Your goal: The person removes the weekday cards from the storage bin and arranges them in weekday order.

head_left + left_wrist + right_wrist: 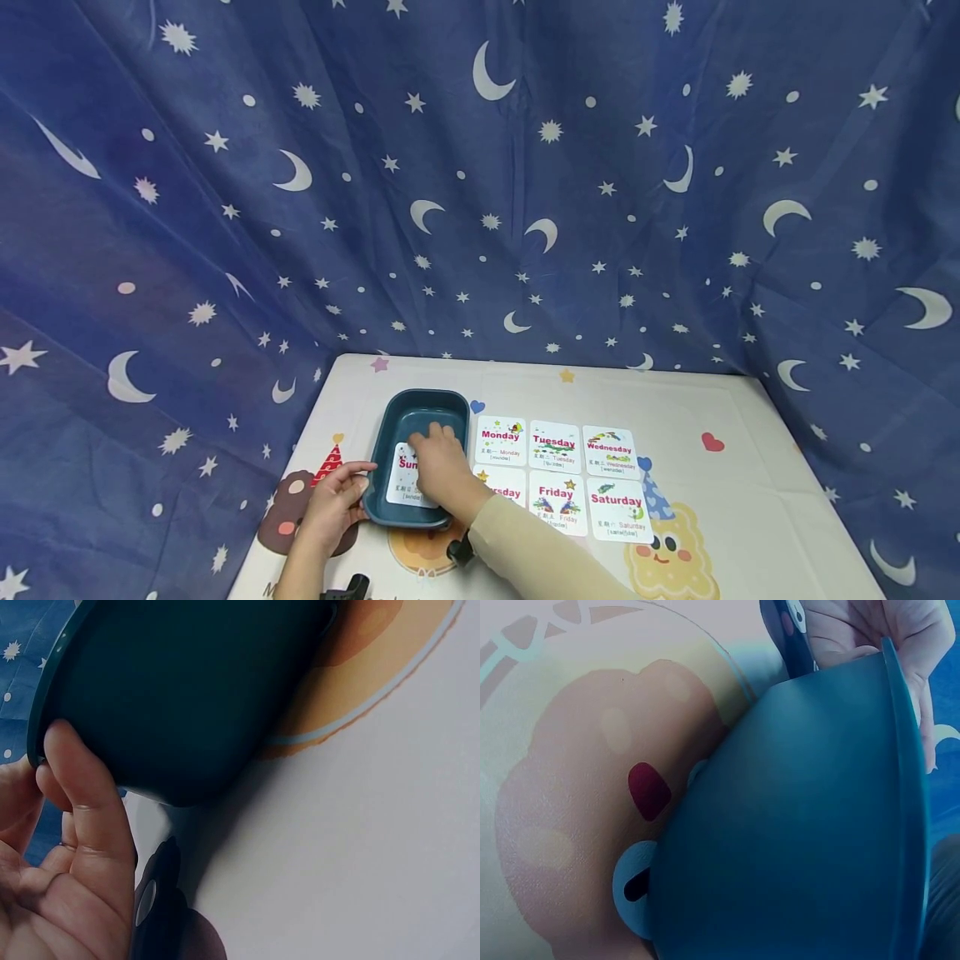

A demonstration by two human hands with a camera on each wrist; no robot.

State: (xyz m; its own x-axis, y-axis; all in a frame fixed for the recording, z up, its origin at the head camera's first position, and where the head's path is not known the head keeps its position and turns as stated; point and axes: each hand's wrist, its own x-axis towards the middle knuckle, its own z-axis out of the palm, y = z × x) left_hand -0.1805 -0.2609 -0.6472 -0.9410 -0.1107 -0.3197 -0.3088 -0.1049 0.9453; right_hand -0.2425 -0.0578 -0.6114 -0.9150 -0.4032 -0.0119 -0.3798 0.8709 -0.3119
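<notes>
A dark teal plastic tub (384, 442) stands at the left of the table, its outer wall filling much of both wrist views. My left hand (335, 502) grips its left rim, the thumb (79, 776) against the outside wall. Inside the tub is a white card printed with "Sunday" (405, 487). My right hand (446, 471) reaches over the tub's right side and holds this card at its upper right with curled fingers. The fingertips are partly hidden, and the hand covers the end of the word.
Right of the tub, weekday cards lie in two rows: Monday (501, 442), Tuesday (555, 447), Wednesday (611, 452) above; a half-covered one ending "rsday" (506, 477), Friday (557, 504), Saturday (621, 510) below. A blue star-and-moon curtain (480, 208) hangs behind the printed tablecloth (720, 500).
</notes>
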